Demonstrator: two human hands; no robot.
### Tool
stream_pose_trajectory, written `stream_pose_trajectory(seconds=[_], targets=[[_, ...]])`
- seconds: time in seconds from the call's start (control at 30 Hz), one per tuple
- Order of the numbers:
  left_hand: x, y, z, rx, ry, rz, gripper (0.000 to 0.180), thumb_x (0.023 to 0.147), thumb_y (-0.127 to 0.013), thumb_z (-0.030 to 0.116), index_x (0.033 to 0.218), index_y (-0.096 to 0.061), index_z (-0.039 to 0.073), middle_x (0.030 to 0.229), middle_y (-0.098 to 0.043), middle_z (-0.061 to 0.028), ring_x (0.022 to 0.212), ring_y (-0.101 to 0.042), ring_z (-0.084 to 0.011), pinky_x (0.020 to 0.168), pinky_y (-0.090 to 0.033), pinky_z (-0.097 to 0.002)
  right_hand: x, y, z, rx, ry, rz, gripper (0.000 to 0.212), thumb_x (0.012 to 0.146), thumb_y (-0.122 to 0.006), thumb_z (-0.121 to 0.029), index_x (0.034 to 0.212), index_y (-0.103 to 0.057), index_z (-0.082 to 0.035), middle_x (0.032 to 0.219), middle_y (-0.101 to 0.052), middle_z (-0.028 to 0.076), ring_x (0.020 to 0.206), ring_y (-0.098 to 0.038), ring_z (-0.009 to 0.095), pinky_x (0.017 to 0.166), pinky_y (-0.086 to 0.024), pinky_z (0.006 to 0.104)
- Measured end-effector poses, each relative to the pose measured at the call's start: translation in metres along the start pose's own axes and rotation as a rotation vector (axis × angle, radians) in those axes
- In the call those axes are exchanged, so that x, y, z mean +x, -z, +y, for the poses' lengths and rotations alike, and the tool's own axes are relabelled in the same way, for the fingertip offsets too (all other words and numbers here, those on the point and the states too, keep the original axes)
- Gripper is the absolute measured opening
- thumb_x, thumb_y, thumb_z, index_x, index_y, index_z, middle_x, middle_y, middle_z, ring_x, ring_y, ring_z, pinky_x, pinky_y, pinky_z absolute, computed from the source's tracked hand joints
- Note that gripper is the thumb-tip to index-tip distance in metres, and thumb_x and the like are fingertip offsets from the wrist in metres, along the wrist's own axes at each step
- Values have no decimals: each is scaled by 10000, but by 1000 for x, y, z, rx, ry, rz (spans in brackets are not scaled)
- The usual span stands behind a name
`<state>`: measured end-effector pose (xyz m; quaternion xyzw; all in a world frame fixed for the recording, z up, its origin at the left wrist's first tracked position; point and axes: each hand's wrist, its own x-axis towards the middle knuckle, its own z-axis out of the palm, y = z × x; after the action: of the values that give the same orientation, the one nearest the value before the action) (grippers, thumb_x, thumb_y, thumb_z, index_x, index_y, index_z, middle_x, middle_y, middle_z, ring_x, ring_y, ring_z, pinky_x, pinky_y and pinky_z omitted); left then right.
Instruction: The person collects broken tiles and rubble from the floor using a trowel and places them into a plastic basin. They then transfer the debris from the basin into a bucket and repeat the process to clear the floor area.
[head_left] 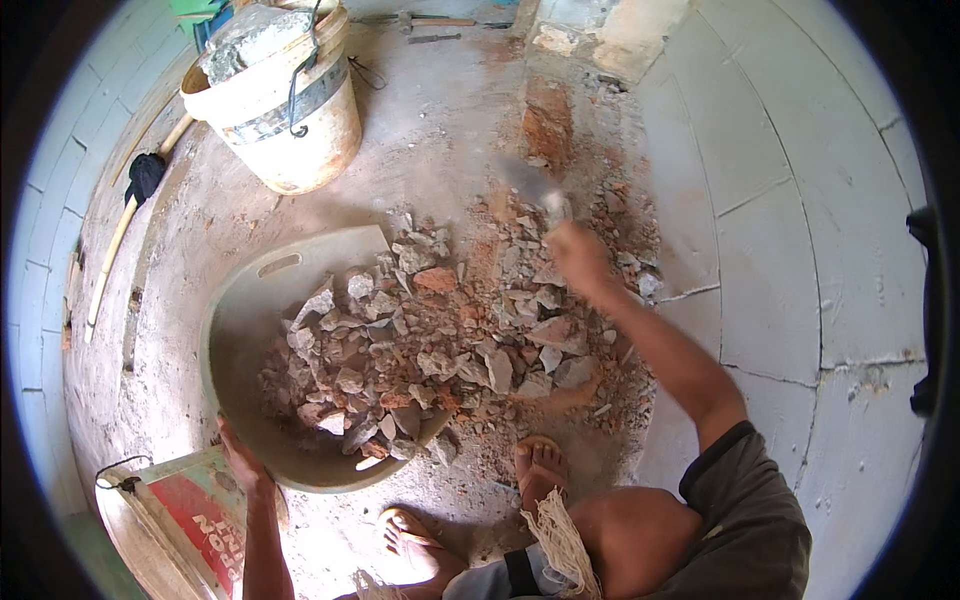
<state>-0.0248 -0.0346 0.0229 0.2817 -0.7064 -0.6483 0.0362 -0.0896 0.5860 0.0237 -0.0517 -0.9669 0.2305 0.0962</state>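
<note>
My right hand (582, 262) is wrapped round the handle of a trowel (530, 185), whose grey blade is blurred and points away over the rubble. Under and in front of it lies a heap of broken concrete and reddish brick pieces (555, 335). To the left, a wide, shallow plastic scoop (240, 300) with cut-out handle slots rests tilted on the floor. Chunks of rubble (350, 380) fill much of it and spill across its open right side. My left hand (243, 462) grips the scoop's near left rim; its fingers are partly hidden.
A dirty white bucket (295, 140) holding grey material stands at the far left. Near it lies a wooden pole (112, 250) with black cloth. A second container (190, 510) with a red panel is at the lower left. A pale block wall (770, 240) rises on the right.
</note>
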Motion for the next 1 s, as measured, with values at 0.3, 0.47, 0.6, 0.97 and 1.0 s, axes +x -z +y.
stream_pose_trajectory(seconds=[0.3, 0.47, 0.6, 0.97, 1.0], targets=[[-3, -4, 4, 13, 23, 89, 688, 993, -428, 578, 1352, -525, -1, 1252, -600, -105, 1102, -580, -225, 941, -470, -346, 124, 12, 148, -378, -87, -171, 276, 925, -591, -229, 1120, -588, -35, 1025, -645, 212, 928, -627, 429, 838, -496, 521], [-3, -4, 3, 31, 59, 120, 710, 986, -435, 585, 1363, -516, -10, 1244, -604, -117, 1079, -593, -237, 936, -476, -347, 95, 29, 169, -34, -55, -368, 239, 897, -615, -146, 1093, -569, -16, 1052, -624, 225, 960, -601, 425, 834, -469, 502], [-1, -3, -1, 70, 76, 202, 706, 979, -442, 592, 1335, -550, -7, 1217, -619, -123, 1061, -596, -236, 923, -479, -347, 48, 60, 148, -96, 257, -492, 260, 890, -634, -116, 1123, -579, -14, 1016, -619, 216, 965, -592, 403, 825, -462, 478], [-1, -13, 24, -222, 127, -146, 619, 1048, -339, 483, 1441, -417, 11, 1367, -518, -123, 1223, -506, -225, 1029, -425, -337, 133, -40, -47, -97, 250, -449, 259, 969, -570, -196, 1123, -574, 12, 880, -638, 223, 797, -637, 367, 727, -496, 478], [-2, -14, 26, -258, 122, -202, 625, 1049, -334, 488, 1445, -407, 10, 1376, -509, -126, 1236, -496, -225, 1038, -419, -341, 137, -60, -61, -106, 139, -526, 261, 972, -561, -191, 1125, -570, 19, 846, -642, 227, 770, -643, 371, 714, -500, 487]])
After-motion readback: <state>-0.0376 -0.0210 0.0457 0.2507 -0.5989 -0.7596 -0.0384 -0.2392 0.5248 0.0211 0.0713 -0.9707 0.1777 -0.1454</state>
